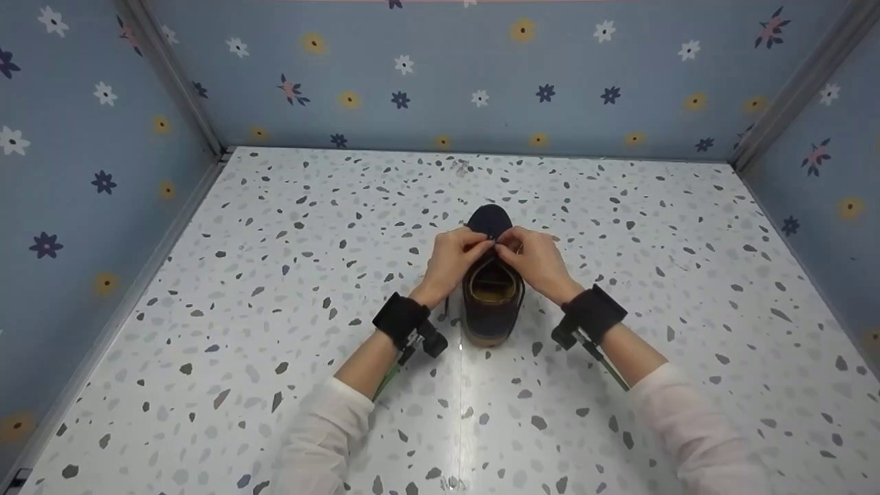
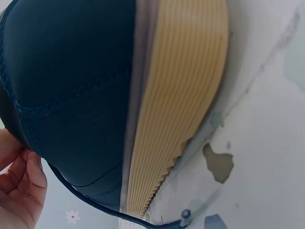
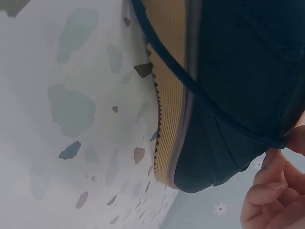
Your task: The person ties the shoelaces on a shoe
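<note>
A dark blue lace-up shoe (image 1: 489,324) with a ribbed tan sole (image 2: 183,81) stands upright on the table, toe pointing away from me. Over its lacing, my left hand (image 1: 450,260) and right hand (image 1: 537,262) meet almost fingertip to fingertip. In the right wrist view, the thumb and fingers of that hand pinch a blue shoelace (image 3: 190,86), which runs back along the shoe's side. On the other side, the left fingers pinch at the lacing, where a lace (image 2: 97,205) hangs down to its tip near the table. The knot area is hidden by the fingers.
The white speckled table (image 1: 309,275) spreads around the shoe. Blue flowered panels (image 1: 440,75) close it in at the back and both sides. Each wrist wears a black strap (image 1: 597,313) with a small camera.
</note>
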The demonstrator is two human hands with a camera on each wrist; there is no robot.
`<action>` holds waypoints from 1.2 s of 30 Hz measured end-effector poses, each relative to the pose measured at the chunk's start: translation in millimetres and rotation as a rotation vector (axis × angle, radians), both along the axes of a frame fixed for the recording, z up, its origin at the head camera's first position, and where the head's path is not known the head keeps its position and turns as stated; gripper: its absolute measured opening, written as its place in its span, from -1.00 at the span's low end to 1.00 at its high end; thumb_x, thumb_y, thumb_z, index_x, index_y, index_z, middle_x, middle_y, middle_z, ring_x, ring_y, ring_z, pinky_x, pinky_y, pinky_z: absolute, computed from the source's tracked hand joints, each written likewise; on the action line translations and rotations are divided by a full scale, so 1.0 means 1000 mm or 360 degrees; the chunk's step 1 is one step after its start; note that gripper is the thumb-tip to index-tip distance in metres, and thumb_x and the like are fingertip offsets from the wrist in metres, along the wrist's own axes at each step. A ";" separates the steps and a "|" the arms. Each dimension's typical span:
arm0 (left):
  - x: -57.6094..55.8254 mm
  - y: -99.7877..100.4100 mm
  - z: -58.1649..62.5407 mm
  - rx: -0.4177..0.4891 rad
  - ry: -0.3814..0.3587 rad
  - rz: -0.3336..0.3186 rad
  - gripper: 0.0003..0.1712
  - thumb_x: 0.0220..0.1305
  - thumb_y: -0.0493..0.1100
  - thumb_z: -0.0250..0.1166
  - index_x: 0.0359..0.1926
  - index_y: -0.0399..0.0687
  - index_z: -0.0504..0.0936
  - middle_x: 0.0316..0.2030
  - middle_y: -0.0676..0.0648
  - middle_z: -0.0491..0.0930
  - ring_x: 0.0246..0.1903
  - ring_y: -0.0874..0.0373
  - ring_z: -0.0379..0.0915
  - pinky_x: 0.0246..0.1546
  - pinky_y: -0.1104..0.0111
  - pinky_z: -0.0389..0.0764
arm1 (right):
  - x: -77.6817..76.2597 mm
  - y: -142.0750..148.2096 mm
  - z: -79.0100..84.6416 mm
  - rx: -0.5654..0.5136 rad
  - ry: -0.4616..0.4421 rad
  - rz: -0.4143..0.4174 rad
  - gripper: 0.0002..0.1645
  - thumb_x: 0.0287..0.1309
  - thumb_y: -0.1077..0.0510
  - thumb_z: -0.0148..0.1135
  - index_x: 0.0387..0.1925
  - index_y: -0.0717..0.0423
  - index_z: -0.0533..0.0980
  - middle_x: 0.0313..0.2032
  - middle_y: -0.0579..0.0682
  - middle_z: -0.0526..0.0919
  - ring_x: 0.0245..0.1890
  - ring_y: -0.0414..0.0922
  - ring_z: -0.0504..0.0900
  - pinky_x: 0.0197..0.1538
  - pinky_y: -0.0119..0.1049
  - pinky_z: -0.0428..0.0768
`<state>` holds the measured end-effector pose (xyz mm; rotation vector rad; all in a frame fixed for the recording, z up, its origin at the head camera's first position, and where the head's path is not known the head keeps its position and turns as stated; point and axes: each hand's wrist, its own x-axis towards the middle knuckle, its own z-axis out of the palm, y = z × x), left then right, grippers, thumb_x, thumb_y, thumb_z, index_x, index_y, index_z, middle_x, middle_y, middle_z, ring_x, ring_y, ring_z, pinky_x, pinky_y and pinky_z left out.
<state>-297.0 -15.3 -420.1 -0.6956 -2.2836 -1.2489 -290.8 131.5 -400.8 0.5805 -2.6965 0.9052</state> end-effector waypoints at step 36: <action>0.000 -0.001 -0.003 -0.0001 0.0209 0.0002 -0.89 -0.24 -0.19 0.15 -0.56 -0.10 0.52 -0.65 0.15 0.36 -0.64 0.44 0.21 -0.63 0.65 0.23 | -0.010 0.010 0.007 -0.0681 -0.0810 0.0093 -0.73 -0.16 0.06 -0.05 -0.42 0.18 0.36 -0.60 0.14 0.39 -0.66 0.04 0.29 -0.75 -0.34 0.26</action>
